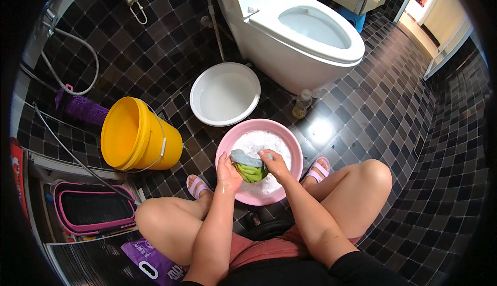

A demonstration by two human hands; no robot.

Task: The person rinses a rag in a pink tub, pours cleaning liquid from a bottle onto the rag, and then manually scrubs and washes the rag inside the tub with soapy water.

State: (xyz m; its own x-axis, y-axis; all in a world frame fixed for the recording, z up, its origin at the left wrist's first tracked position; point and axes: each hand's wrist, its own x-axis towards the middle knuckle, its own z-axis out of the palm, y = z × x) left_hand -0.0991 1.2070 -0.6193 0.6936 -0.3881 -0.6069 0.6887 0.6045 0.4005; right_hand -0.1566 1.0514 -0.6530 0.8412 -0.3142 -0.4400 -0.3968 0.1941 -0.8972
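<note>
A pink plastic basin (298,157) of white suds stands on the floor between my feet. Over the suds is a wet cloth, with a green part (251,172) below and a light grey-blue part (245,157) folded along its top. My left hand (229,173) supports the cloth's left side, palm turned toward it and fingers extended. On the other side, my right hand (276,165) grips the cloth, thumb and forefinger at the grey-blue part. Whether this is one two-coloured cloth or two pieces, I cannot tell. The folds hide its underside.
Beyond the pink basin sits a white basin (225,93) holding liquid. A yellow bucket (165,146) lies tilted at left, near a purple duster (83,109). A clear bottle (302,105) stands by the toilet (287,60). A purple bag (153,257) is at lower left.
</note>
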